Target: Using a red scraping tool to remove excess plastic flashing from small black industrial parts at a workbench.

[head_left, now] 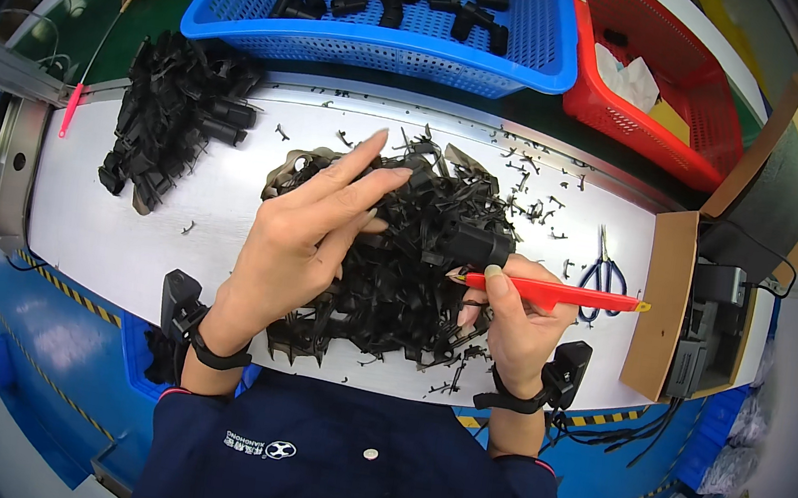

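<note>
Black plastic parts (pixel 395 279) lie heaped on the white table (pixel 99 230) right in front of you, a tangle of sprue frames and small mouldings, and both your hands are at work on top of it. Your left hand (pixel 306 227) rests on the heap's left side with the fingers stretched out nearly flat and spread, the fingertips touching the upper frames; it grips nothing that you can see. Your right hand (pixel 516 320) is closed around a red-handled knife (pixel 554 293), which lies almost level, its handle running out to your right and its tip set against a black cylindrical piece (pixel 472 244) at the heap's right edge. Whether your left thumb steadies that piece is hidden by the fingers.

Just beyond the knife's far end, a pair of scissors (pixel 604 273) lies on the table beside an open cardboard box (pixel 666 304). A smaller pile of black frames (pixel 169 118) sits well apart at the far left of the table, with loose scraps scattered between. Past the table's far edge stand a blue basket (pixel 545 57) holding trimmed black pieces and, to its right, a red basket (pixel 696 137).
</note>
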Demonstrator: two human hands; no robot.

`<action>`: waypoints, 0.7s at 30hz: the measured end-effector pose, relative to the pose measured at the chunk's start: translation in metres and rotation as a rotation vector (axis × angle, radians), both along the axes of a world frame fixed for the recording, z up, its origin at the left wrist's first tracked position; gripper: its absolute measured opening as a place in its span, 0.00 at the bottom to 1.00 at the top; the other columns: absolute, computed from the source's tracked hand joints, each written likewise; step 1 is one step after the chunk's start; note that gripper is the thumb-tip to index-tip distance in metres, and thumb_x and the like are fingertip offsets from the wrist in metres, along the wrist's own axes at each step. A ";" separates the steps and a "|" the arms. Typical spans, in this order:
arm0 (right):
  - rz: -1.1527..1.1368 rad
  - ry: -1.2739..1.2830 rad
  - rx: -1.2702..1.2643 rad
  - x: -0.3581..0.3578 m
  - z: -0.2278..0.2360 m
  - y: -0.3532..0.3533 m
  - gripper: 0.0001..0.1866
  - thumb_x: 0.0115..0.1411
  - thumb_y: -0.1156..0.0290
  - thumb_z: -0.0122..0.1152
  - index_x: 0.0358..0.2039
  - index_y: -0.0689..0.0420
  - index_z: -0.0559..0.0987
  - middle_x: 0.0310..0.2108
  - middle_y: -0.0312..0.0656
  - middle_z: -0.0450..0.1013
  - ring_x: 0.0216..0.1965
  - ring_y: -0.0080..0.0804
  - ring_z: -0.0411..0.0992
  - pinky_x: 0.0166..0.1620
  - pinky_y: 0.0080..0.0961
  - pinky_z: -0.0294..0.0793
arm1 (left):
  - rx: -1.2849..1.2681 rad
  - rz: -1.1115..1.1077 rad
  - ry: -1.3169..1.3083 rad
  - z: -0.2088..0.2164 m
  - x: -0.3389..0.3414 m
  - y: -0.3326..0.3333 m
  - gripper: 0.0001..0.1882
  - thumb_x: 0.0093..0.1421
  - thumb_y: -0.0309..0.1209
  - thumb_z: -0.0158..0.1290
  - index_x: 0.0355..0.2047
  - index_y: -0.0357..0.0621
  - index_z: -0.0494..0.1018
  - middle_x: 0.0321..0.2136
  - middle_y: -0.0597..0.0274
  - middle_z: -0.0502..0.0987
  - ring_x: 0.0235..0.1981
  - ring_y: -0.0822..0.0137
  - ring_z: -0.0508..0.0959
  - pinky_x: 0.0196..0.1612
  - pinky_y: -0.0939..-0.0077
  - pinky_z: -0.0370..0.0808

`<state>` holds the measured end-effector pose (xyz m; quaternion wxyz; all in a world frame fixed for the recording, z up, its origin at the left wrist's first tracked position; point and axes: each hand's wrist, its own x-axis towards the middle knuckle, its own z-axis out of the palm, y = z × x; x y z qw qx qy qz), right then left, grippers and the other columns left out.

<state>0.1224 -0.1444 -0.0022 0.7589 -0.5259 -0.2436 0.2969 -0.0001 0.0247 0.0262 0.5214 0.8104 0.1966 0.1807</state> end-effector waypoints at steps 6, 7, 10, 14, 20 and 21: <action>0.013 -0.122 -0.061 0.001 0.002 0.001 0.05 0.55 0.82 0.56 0.31 0.70 0.76 0.26 0.47 0.72 0.20 0.26 0.72 0.21 0.15 0.72 | 0.363 -0.202 -0.158 0.006 -0.001 0.013 0.43 0.37 0.41 0.67 0.54 0.38 0.64 0.59 0.45 0.54 0.48 0.55 0.69 0.49 0.67 0.69; 0.079 -0.118 -0.044 0.002 0.002 0.002 0.05 0.55 0.82 0.56 0.31 0.70 0.76 0.26 0.47 0.72 0.20 0.26 0.72 0.22 0.15 0.72 | 0.321 -0.254 -0.193 0.007 0.001 0.011 0.38 0.40 0.37 0.66 0.52 0.38 0.66 0.52 0.47 0.64 0.44 0.56 0.71 0.45 0.68 0.71; 0.238 -0.041 0.039 0.002 0.001 0.003 0.07 0.56 0.81 0.56 0.35 0.70 0.75 0.26 0.47 0.73 0.20 0.25 0.73 0.22 0.16 0.72 | 0.396 -0.365 -0.161 0.010 0.012 0.004 0.20 0.46 0.27 0.61 0.42 0.38 0.74 0.26 0.60 0.75 0.26 0.62 0.73 0.32 0.72 0.70; -0.019 0.003 0.057 0.006 -0.002 0.005 0.11 0.60 0.74 0.52 0.39 0.70 0.73 0.22 0.49 0.74 0.18 0.26 0.71 0.20 0.16 0.71 | 0.348 0.009 -0.365 0.024 0.034 0.020 0.11 0.50 0.22 0.56 0.36 0.38 0.76 0.24 0.58 0.76 0.23 0.67 0.74 0.27 0.78 0.70; -0.286 -0.010 0.062 0.017 -0.005 0.002 0.13 0.62 0.69 0.50 0.37 0.68 0.74 0.18 0.42 0.71 0.18 0.23 0.70 0.17 0.13 0.64 | 0.779 0.436 -0.102 0.030 0.069 0.078 0.28 0.54 0.35 0.56 0.53 0.38 0.63 0.53 0.34 0.61 0.55 0.43 0.61 0.57 0.63 0.59; -0.321 -0.007 0.071 0.018 -0.005 0.002 0.13 0.62 0.69 0.50 0.37 0.68 0.74 0.18 0.42 0.71 0.18 0.23 0.69 0.16 0.13 0.63 | 0.895 0.449 -0.195 0.026 0.070 0.077 0.24 0.54 0.32 0.55 0.50 0.38 0.66 0.49 0.39 0.65 0.51 0.47 0.66 0.53 0.66 0.63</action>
